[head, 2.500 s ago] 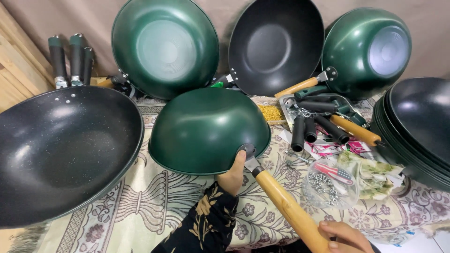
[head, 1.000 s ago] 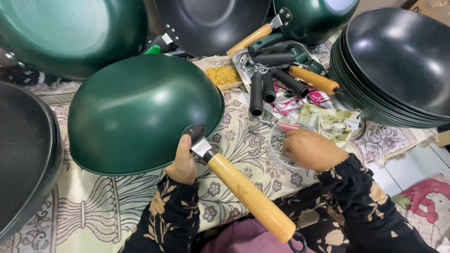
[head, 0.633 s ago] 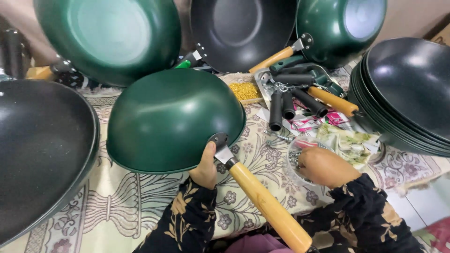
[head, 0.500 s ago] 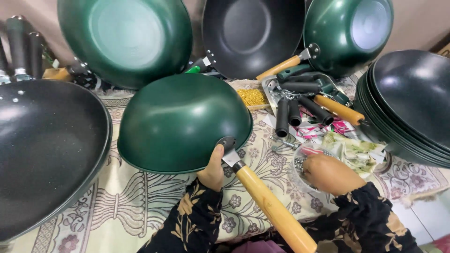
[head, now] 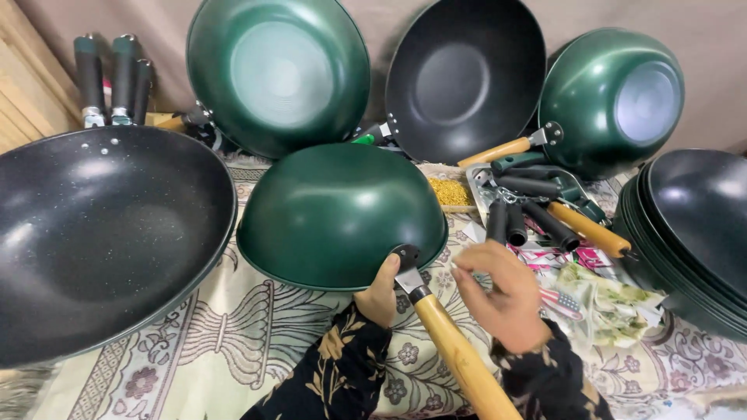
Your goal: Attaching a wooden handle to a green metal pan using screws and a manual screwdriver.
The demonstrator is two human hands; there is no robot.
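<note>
One green wok [head: 338, 214] upturned at frame centre on patterned cloth [head: 233, 342], left hand [head: 381, 292] gripping its rim by wooden handle [head: 459, 358], right hand [head: 506, 295] alongside, fingers loosely curled, holding nothing, black pans stacked [head: 692, 225] right edge.

Dark green round metal wok [head: 334, 214] with light wooden handle [head: 459, 358] is lying upside down, dome up, on the patterned cloth; rim is tilting slightly, handle is pointing toward the camera, bottom right.
</note>
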